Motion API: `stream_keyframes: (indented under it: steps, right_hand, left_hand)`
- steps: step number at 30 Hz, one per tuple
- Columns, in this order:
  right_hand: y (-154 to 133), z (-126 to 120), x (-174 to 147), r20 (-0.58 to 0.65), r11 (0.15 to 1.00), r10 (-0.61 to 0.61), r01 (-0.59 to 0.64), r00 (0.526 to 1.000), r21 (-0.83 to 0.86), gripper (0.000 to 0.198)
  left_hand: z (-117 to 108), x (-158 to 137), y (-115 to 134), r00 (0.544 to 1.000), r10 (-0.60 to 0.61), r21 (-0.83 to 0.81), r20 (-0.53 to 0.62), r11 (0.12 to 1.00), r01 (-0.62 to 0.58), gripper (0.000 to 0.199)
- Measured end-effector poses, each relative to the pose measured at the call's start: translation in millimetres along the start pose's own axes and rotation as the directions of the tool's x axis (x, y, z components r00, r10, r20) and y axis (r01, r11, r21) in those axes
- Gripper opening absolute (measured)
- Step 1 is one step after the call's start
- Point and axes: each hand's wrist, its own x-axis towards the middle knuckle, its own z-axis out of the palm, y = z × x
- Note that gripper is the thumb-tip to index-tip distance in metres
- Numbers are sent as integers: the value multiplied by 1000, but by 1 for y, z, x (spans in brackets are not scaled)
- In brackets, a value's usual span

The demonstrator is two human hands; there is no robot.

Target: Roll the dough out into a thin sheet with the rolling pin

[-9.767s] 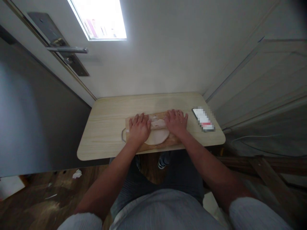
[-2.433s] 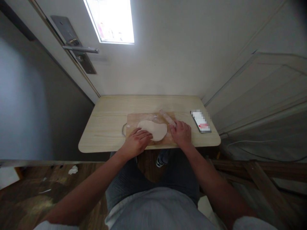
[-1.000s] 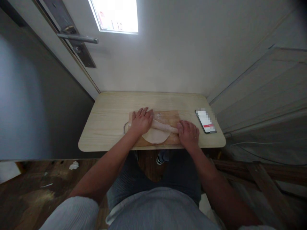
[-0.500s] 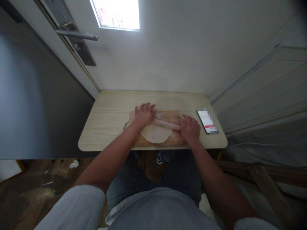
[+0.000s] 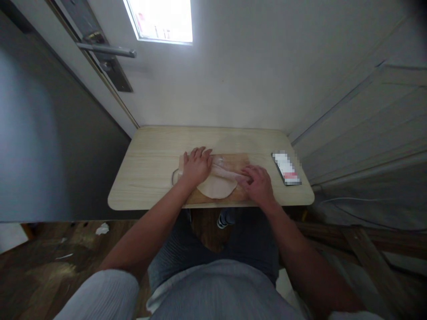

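Note:
A pale rolling pin (image 5: pixel 226 173) lies slantwise across a round, flat sheet of dough (image 5: pixel 216 186). Both rest on a wooden board (image 5: pixel 230 161) with a metal ring handle (image 5: pixel 173 177) at its left side. My left hand (image 5: pixel 197 166) lies flat over the pin's left end, fingers spread and pointing away from me. Bent around the pin's right end are the fingers of my right hand (image 5: pixel 258 183), with its thumb close to the dough's right edge. My hands hide both pin ends and part of the dough. White flour dusts the board.
A phone (image 5: pixel 287 169) lies right of the board on the light wooden table (image 5: pixel 143 169). Behind the table stands a white door (image 5: pixel 233 80) with a metal handle (image 5: pixel 108 50). Wooden beams (image 5: pixel 363 249) are at the lower right, and crumpled paper (image 5: pixel 102 229) lies on the floor.
My right hand has shifted inward to the left along the pin, its thumb now near the dough edge. My left hand has moved slightly left and toward me.

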Motion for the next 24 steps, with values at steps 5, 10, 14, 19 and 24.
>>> stream_keyframes:
  steps: [5, 10, 14, 19, 24]
  right_hand:
    - [-9, -4, -5, 38, 992, -122, 123, 992, -15, 27]
    - [-26, -5, 7, 77, 987, -156, 158, 985, -21, 24]
    - [-39, 0, 17, 172, 990, -117, 129, 978, -60, 30]
    - [-49, 6, 19, 225, 985, -52, 88, 973, -152, 40]
    - [-54, 13, 22, 201, 967, 41, 12, 979, -254, 47]
  left_hand:
    - [-8, -28, -5, 1000, 0, -7, -30, 1000, 0, 48]
    - [-21, -33, -15, 998, -40, -36, -49, 999, 38, 45]
    - [-23, -25, -17, 998, -51, -7, -28, 999, 51, 45]
    - [-16, -19, -17, 997, -62, 39, 39, 997, 60, 49]
    - [-13, -12, -18, 997, -67, 34, 32, 997, 66, 49]
